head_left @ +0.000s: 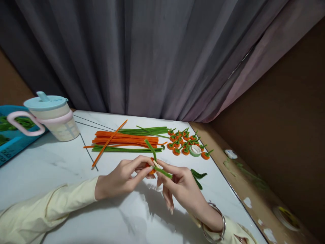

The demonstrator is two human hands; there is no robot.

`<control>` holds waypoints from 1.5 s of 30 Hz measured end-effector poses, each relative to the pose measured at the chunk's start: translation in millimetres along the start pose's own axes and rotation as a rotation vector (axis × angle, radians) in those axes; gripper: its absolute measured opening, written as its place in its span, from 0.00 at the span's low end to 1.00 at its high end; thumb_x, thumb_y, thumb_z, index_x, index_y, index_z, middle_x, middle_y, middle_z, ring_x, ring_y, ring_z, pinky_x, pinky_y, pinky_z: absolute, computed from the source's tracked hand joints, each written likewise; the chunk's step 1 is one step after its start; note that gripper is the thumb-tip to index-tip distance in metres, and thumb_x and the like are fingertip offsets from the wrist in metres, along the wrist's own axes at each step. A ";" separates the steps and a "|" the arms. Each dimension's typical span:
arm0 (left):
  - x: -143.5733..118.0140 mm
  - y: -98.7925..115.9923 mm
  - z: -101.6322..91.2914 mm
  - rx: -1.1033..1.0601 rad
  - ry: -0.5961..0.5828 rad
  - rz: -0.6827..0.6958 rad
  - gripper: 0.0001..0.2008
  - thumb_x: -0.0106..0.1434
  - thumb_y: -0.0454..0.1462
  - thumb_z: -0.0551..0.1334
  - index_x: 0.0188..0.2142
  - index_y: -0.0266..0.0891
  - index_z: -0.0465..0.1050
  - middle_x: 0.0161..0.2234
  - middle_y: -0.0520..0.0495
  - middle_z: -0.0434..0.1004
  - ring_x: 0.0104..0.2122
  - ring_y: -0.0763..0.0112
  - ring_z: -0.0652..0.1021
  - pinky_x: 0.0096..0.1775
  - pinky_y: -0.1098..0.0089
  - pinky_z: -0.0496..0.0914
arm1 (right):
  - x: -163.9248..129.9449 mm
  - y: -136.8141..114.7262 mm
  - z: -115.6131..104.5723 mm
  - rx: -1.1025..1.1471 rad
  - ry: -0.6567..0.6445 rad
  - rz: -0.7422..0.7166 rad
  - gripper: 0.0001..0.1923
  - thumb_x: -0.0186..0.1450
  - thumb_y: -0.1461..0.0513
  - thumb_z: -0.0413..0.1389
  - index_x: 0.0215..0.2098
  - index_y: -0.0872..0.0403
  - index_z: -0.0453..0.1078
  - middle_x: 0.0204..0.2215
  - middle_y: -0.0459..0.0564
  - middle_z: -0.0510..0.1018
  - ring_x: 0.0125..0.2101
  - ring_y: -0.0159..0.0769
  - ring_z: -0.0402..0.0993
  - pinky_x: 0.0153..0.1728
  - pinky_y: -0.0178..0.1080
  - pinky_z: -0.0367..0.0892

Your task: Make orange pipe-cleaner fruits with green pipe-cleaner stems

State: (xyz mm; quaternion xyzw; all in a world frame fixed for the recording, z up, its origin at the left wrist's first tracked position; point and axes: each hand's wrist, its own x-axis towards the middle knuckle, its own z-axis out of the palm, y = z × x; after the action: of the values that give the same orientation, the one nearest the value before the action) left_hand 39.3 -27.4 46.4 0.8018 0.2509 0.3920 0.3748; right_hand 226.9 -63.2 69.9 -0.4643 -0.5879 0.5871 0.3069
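My left hand point(122, 176) and my right hand point(180, 186) meet over the white marble table point(50, 169). Between the fingertips of both is a small orange coiled pipe-cleaner piece point(151, 169) with a green pipe cleaner point(156, 161) bent through it; one green end sticks up, the other lies across my right fingers. A thin pale stick shows at the pinch point. Behind the hands lie a bundle of orange pipe cleaners point(124, 139) and green pipe cleaners point(142, 130). Several finished orange pieces with green stems point(182, 142) sit at the right.
A cup with a pale blue lid and pink handle point(53, 117) stands at the left, beside a blue tray point(10, 135). A roll of green tape point(195, 150) and short green scraps point(198, 176) lie near the table's right edge. A grey curtain point(152, 57) hangs behind.
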 end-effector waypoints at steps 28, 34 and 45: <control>17.1 9.7 -11.5 -0.708 -0.109 -0.620 0.11 0.62 0.40 0.61 0.42 0.39 0.62 0.28 0.49 0.78 0.31 0.70 0.79 0.37 0.70 0.70 | -4.6 3.1 -9.4 -0.767 0.054 -0.531 0.16 0.68 0.68 0.42 0.51 0.59 0.64 0.19 0.43 0.65 0.20 0.30 0.60 0.25 0.32 0.59; 14.0 9.9 -3.8 -0.601 -0.053 -0.520 0.13 0.61 0.38 0.61 0.44 0.40 0.61 0.29 0.53 0.72 0.27 0.75 0.73 0.31 0.73 0.68 | -3.6 3.3 -7.0 -0.762 0.105 -0.579 0.12 0.67 0.69 0.42 0.35 0.57 0.66 0.26 0.50 0.70 0.25 0.31 0.62 0.27 0.32 0.59; 9.7 -1.7 7.4 -0.698 -0.046 -0.424 0.15 0.63 0.38 0.59 0.49 0.38 0.65 0.45 0.44 0.73 0.44 0.66 0.75 0.46 0.62 0.72 | -10.8 -12.5 -1.9 -0.489 0.101 -0.316 0.17 0.70 0.60 0.42 0.27 0.54 0.67 0.10 0.40 0.62 0.12 0.27 0.57 0.22 0.33 0.61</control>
State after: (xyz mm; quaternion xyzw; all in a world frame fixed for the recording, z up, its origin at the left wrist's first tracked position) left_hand 50.7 -22.7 46.3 0.5657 0.2543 0.3495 0.7023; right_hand 230.4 -70.7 84.3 -0.4558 -0.7610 0.3492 0.3021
